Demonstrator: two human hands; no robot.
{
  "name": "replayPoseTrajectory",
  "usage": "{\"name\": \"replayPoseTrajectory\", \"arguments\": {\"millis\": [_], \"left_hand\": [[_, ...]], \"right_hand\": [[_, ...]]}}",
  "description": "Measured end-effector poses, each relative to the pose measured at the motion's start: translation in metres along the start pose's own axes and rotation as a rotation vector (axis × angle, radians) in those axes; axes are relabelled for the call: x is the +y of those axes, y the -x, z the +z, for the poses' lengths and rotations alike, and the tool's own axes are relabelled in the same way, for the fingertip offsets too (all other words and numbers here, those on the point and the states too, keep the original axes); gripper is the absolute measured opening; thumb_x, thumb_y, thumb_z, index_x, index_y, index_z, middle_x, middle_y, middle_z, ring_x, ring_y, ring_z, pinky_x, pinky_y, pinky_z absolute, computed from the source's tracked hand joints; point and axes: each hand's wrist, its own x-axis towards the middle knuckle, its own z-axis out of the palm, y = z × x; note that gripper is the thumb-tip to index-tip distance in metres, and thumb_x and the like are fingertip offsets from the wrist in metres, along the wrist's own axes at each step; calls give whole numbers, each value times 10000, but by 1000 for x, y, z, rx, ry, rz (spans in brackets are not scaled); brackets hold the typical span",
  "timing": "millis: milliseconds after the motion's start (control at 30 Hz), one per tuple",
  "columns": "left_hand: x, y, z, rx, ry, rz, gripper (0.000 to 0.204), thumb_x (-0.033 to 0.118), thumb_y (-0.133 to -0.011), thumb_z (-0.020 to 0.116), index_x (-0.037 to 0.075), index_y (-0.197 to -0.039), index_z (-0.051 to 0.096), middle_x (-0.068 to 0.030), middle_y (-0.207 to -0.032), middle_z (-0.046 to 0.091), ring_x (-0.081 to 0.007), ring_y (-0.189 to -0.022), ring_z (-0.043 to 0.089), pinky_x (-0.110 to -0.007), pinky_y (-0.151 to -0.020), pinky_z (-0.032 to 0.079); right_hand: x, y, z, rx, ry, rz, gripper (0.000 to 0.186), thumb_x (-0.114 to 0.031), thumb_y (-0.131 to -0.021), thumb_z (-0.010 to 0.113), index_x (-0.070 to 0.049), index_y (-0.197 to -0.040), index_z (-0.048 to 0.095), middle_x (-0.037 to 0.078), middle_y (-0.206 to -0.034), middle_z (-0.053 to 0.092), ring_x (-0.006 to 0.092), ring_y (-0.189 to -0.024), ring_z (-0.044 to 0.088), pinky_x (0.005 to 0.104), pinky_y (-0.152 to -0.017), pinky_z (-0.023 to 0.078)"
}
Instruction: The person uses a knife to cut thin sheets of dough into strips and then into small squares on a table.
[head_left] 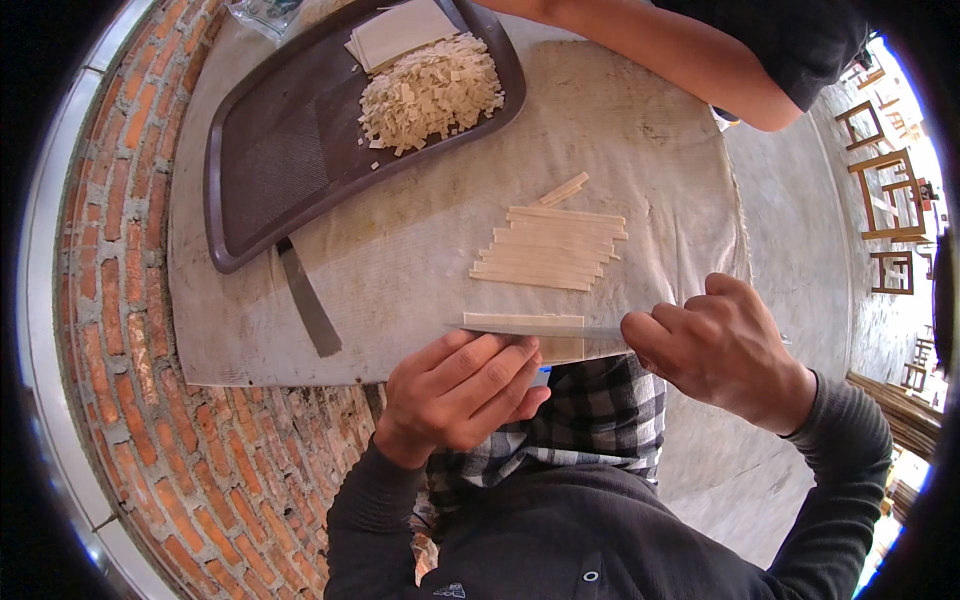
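While the counter spread beyond the knife, the right hand held that knife in a tight grip; the left hand, fingers bunched, seemingly steadied the pale sheet beneath it — a blade slip might nick them.

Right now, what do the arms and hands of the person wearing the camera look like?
Both arms wear long, dark, nearly black sleeves: the left sleeve and the right sleeve reach about the wrists, with creases near the ends. The left hand and right hand are bare, and I see no gloves, rings or cables.
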Motion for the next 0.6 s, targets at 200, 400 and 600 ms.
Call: {"name": "replayPoseTrajectory", "arguments": {"millis": [200,400,600], "left_hand": [[2,-1,-2,-5,8,-28,271,321,-1026,851,60,-1084,892,-33,-1161,833,-187,-1051,768,-347,-887,658],[1,-4,-5,-29,22,-44,282,330,-1011,859,58,-1081,889,-29,-1155,834,-184,-1039,767,-344,-870,651],[1,-4,-8,-24,40,-56,296,328,-996,867,45,-1083,881,-38,-1147,833,-189,-1017,770,-348,-848,645]], "right_hand": [[-2,-3,-3,-63,-1,6,211,-200,-1017,778,-180,-996,569,-22,-661,588,155,-580,705,358,-604,460],[-4,-14,-12,-141,-44,-9,209,-200,-1011,773,-158,-1033,570,-14,-680,629,185,-628,746,378,-612,464],[2,-13,-17,-154,-35,-33,215,-205,-1018,768,-137,-1071,571,4,-710,674,216,-649,767,391,-627,496]]}}
